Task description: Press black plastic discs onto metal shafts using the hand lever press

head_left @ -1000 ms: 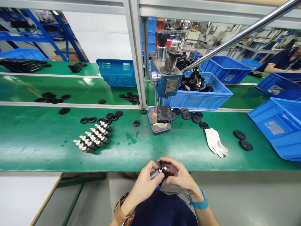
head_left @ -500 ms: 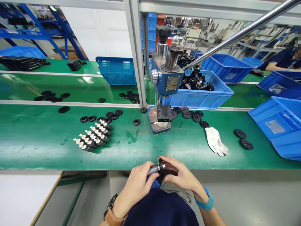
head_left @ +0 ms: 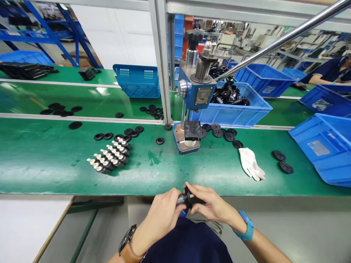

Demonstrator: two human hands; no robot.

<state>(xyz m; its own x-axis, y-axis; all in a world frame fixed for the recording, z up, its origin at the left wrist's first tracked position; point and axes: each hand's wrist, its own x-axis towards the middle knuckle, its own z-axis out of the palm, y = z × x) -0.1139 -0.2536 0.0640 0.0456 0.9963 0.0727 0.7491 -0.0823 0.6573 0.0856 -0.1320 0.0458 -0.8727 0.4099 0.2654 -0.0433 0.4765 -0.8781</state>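
Note:
Just in front of the bench edge, my left hand (head_left: 162,212) is closed around a dark grey cylinder (head_left: 180,199). A black disc (head_left: 188,197) sits at the cylinder's right end, standing on edge. My right hand (head_left: 212,205) grips this disc, thumb below and fingertips at its top rim. Part of the cylinder is hidden inside my left fingers. On the bench to the left, several black cylinders with white tips (head_left: 111,155) stand upright in a tight group. Behind them lie loose black discs (head_left: 128,131).
A blue hand press (head_left: 199,91) stands at mid-bench, its long lever (head_left: 274,44) slanting up right. A white glove (head_left: 251,164) and ribbed black discs (head_left: 229,137) lie to its right. A blue bin (head_left: 233,115) of black parts stands behind; another bin (head_left: 323,146) is tilted at right.
My right hand has brought the disc further along the cylinder's white tip, which now shows less. The camera view has shifted slightly.

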